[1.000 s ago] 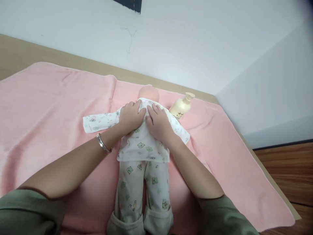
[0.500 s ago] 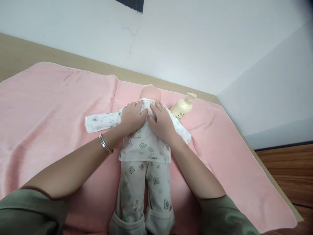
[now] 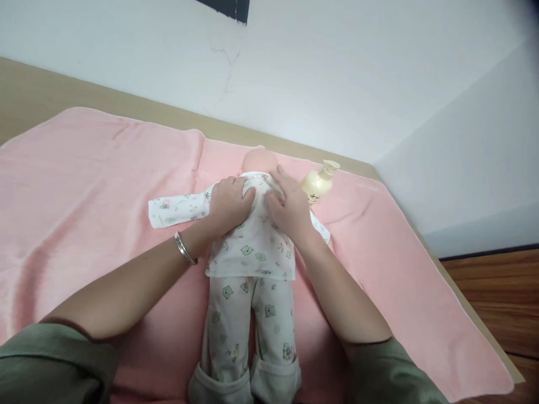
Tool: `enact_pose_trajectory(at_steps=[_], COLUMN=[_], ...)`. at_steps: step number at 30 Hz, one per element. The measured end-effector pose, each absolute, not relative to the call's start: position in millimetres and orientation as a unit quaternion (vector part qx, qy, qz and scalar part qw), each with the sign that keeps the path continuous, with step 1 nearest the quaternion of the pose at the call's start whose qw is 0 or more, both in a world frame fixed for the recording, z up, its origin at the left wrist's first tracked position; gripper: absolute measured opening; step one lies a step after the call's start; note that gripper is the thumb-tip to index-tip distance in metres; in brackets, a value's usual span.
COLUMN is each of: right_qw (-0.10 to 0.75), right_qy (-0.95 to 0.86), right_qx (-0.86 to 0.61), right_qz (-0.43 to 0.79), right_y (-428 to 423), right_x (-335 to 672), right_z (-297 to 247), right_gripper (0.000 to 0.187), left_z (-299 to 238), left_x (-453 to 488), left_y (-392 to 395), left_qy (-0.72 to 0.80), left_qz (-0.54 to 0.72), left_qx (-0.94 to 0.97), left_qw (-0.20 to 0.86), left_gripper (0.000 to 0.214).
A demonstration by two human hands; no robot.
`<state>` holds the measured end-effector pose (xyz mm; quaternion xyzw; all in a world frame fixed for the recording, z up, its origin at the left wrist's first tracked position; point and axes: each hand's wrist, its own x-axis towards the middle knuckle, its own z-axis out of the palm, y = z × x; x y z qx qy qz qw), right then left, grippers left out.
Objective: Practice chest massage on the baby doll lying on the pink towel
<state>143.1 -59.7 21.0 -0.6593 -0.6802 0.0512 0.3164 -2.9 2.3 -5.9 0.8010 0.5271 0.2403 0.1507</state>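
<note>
A baby doll (image 3: 260,161) lies stretched out with its head away from me, dressed in a white printed top (image 3: 248,252) and matching trousers (image 3: 229,320) with turned-up cuffs. No facial features show on its head. My left hand (image 3: 228,206) rests open on the top at the doll's left-hand shoulder, thumb spread inward. Over the other shoulder is my right hand (image 3: 292,210), open, its slightly blurred fingers apart and seeming a little raised from the cloth. It partly covers the right sleeve. The left sleeve (image 3: 177,210) lies spread out sideways.
A pink blanket (image 3: 105,185) lies under the doll on a tan surface (image 3: 37,84). Just right of the doll's shoulder, a pale yellow pump bottle (image 3: 319,182) stands. A white wall (image 3: 315,73) rises behind, and wooden panelling (image 3: 497,286) is at the far right.
My right hand has shifted slightly right and seems to have lifted from the doll's top, now hiding more of the sleeve and bottle. My left hand stays in place.
</note>
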Motion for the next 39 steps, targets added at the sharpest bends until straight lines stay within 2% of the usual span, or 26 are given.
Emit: enact_pose_trajectory(at_steps=[3, 8, 10, 14, 17, 21, 23, 26, 29, 32, 39], right_qw=[0.348, 0.200, 0.180, 0.237, 0.301, 0.365, 0.396, 0.420, 0.377, 0.319, 0.252], right_qy=[-0.664, -0.732, -0.754, -0.786, -0.751, -0.668, -0.625, -0.581, -0.606, -0.646, -0.644], right_qx=[-0.661, -0.648, -0.629, -0.569, -0.588, -0.648, -0.672, -0.697, -0.700, -0.693, -0.718], right_qz=[0.029, 0.060, 0.067, 0.051, 0.008, -0.027, -0.030, -0.013, 0.021, 0.030, -0.079], right_y=[-62, -70, -77, -90, -97, -95, -89, -75, -66, -62, -61], right_x=[143, 124, 122, 138, 161, 195, 210, 224, 226, 221, 214], right_z=[22, 17, 25, 59, 84, 97, 95, 86, 78, 75, 71], right_gripper=[0.055, 0.055, 0.055, 0.047, 0.047, 0.052, 0.057, 0.066, 0.068, 0.057, 0.053], left_z=[-7, -3, 0, 16, 35, 59, 69, 86, 102, 112, 106], left_x=[-3, -9, -12, -12, -3, 30, 52, 85, 107, 115, 98], left_y=[3, 7, 11, 11, -4, -27, -30, -27, -24, -23, -11], left_qy=[0.525, 0.498, 0.484, 0.477, 0.458, 0.365, 0.309, 0.266, 0.245, 0.207, 0.166], left_qz=[0.250, 0.261, 0.282, 0.349, 0.389, 0.417, 0.414, 0.404, 0.398, 0.363, 0.300], left_qx=[0.799, 0.805, 0.799, 0.760, 0.726, 0.644, 0.562, 0.443, 0.347, 0.287, 0.225], left_qw=[0.155, 0.186, 0.216, 0.270, 0.334, 0.528, 0.647, 0.755, 0.813, 0.862, 0.912], left_gripper=[0.038, 0.043, 0.044, 0.041, 0.038, 0.037, 0.044, 0.057, 0.060, 0.061, 0.064])
